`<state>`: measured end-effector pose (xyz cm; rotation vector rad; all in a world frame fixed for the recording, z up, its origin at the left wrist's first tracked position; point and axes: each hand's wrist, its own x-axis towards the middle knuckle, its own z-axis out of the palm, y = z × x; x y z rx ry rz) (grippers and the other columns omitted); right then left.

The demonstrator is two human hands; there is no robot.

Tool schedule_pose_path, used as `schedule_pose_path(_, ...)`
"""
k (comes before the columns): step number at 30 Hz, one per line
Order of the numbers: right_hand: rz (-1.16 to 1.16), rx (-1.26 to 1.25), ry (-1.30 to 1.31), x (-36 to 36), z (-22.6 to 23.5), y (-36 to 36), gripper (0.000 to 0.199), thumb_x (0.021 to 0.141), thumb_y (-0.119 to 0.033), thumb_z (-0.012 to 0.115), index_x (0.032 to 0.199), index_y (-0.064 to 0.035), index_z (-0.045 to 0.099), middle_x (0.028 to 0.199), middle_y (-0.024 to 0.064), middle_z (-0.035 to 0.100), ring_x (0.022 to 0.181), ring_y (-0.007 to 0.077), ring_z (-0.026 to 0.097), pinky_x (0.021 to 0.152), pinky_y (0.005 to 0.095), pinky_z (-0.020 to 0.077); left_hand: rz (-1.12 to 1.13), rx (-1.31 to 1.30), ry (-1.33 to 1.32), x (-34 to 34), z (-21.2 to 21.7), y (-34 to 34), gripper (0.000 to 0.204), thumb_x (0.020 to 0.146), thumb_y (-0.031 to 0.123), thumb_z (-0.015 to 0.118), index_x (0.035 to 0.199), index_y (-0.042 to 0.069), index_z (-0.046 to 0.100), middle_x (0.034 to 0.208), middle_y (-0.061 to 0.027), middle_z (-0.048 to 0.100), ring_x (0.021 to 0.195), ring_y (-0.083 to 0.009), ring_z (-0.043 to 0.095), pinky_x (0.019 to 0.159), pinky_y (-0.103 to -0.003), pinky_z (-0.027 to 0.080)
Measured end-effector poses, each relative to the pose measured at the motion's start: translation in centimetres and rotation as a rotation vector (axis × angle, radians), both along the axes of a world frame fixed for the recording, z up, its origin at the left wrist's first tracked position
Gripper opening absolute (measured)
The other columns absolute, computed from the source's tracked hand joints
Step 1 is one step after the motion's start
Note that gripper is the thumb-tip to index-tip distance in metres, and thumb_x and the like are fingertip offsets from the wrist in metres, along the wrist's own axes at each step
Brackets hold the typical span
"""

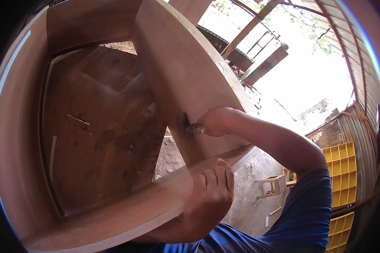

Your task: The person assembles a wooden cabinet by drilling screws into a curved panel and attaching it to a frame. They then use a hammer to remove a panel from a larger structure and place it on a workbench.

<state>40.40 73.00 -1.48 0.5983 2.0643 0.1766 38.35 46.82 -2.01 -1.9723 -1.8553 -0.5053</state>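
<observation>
A large open wooden box frame of reddish-brown boards stands in front of me. My right hand reaches over from the right, fingers closed round what looks like a paintbrush. Its dark, blurred end rests against the inner face of the right-hand board; the handle is mostly hidden in my fist. Nearer to me, my left hand is wrapped over the edge of the near board, fingertips on top.
Through the frame shows a stained brown sheet with a thin stick on it. To the right are a small wooden stool, yellow gridded racks and a corrugated metal wall. A wooden post slants behind.
</observation>
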Motion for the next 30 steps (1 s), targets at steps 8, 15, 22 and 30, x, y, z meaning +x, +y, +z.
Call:
schedule_pose_path(8,-0.218,-0.263,-0.387,-0.3,-1.0,-1.5,0.058,0.104,-0.036,0.058,0.158,-0.0171,0.047,0.100,0.0160,0.072,0.076,0.0267,0.074,0.066,0.0404,0.0598,-0.015,0.023,0.033,-0.3,0.0,0.3,0.039,0.092,0.019,0.058,0.121,-0.005,0.067,0.077,-0.0001,0.049,0.068,-0.0119,0.049,0.060,-0.028,0.037)
schedule_pose_path(15,-0.214,-0.279,-0.258,-0.2,-1.3,-0.7,0.060,0.103,-0.039,0.059,0.158,-0.0183,0.047,0.088,0.0177,0.072,0.069,0.0245,0.071,0.063,0.0414,0.0585,-0.045,0.034,0.034,-0.3,0.1,0.2,0.036,0.090,0.017,0.058,0.117,-0.003,0.070,0.077,-0.0064,0.056,0.067,-0.0162,0.053,0.060,-0.030,0.039)
schedule_pose_path(22,-0.216,-0.133,0.032,-0.2,-4.3,-0.4,0.056,0.102,-0.034,0.060,0.154,-0.0135,0.051,0.096,0.0165,0.075,0.072,0.0266,0.073,0.066,0.0416,0.0591,-0.007,0.066,0.049,0.3,-0.9,0.4,0.033,0.088,0.015,0.056,0.114,-0.001,0.071,0.077,-0.0120,0.061,0.067,-0.0230,0.060,0.060,-0.033,0.042)
schedule_pose_path(30,-0.303,-0.358,-0.532,0.4,-1.3,-2.2,0.059,0.102,-0.037,0.060,0.156,-0.0166,0.049,0.096,0.0139,0.073,0.070,0.0204,0.071,0.065,0.0387,0.0586,-0.047,-0.046,-0.121,-0.7,0.1,-0.8,0.032,0.092,0.020,0.058,0.112,-0.002,0.069,0.078,-0.0038,0.054,0.069,-0.0138,0.053,0.063,-0.028,0.039)
